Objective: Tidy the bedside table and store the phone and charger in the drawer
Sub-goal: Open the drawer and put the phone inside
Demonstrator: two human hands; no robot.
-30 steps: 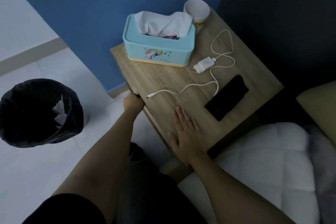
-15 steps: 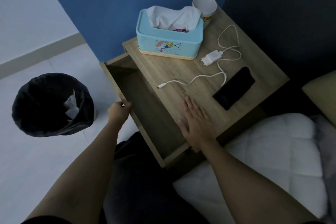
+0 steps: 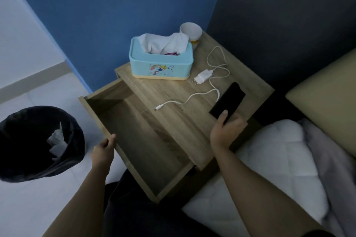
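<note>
There, the right hand (image 3: pixel 224 131) gripped the near end of the black phone (image 3: pixel 228 100), thumb on its screen; its long axis ran far-right on the bedside table (image 3: pixel 173 90). The left hand (image 3: pixel 104 149) pinched the open drawer (image 3: pixel 138 140) front. The cup's (image 3: pixel 191 31) yellow label was unreadable.

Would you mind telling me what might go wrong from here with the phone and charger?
The right hand grips only the black phone by its near end, so it may slip. The white charger cable runs beside the phone and could snag. The pulled-out wooden drawer, held by the left hand, might tip.
</note>
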